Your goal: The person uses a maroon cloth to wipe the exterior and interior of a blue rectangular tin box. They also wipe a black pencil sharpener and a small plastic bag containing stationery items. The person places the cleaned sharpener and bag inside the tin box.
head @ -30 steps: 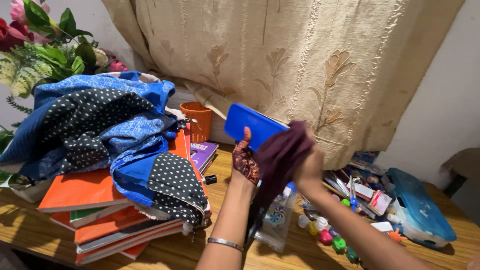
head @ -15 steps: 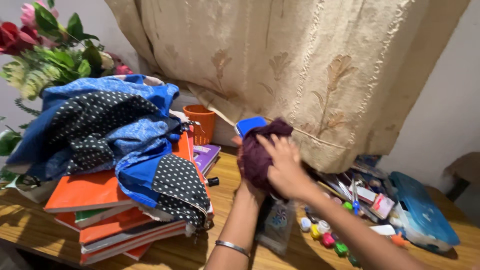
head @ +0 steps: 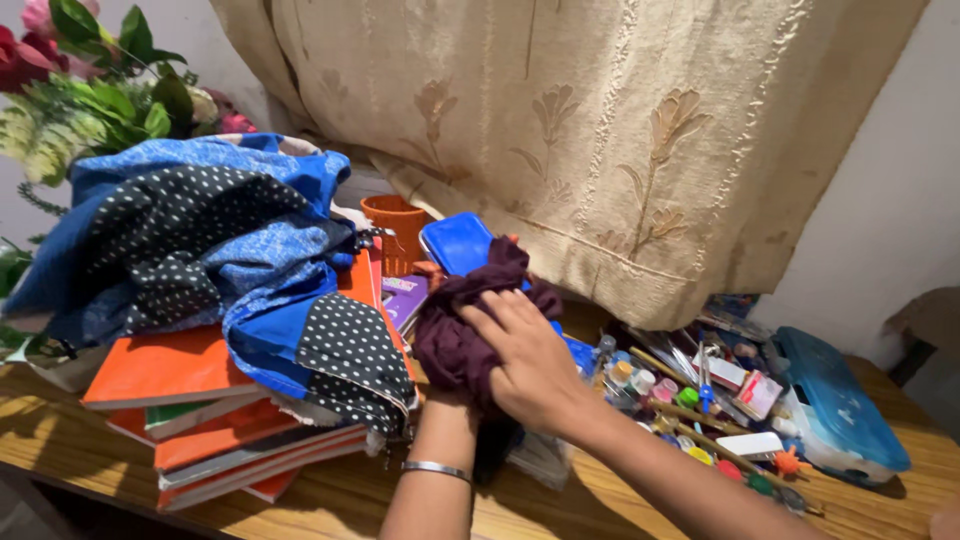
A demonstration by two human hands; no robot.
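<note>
The right hand point(head: 525, 365), fingers spread, presses a dark purple cloth point(head: 465, 335) on a flat blue plastic box point(head: 457, 243). The left hand is hidden underneath. Orange books point(head: 200, 400) crowd the wooden worktop point(head: 340, 500).

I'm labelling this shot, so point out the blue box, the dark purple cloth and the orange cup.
blue box point(head: 455, 243), head view, its bare lid.
dark purple cloth point(head: 455, 340), head view, bunched middle.
orange cup point(head: 392, 222), head view, its front wall.

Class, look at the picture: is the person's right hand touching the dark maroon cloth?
Touching. The head view shows the right hand spread flat on the dark maroon cloth, its fingers pressing into the folds with no gap, against the blue box.
</note>
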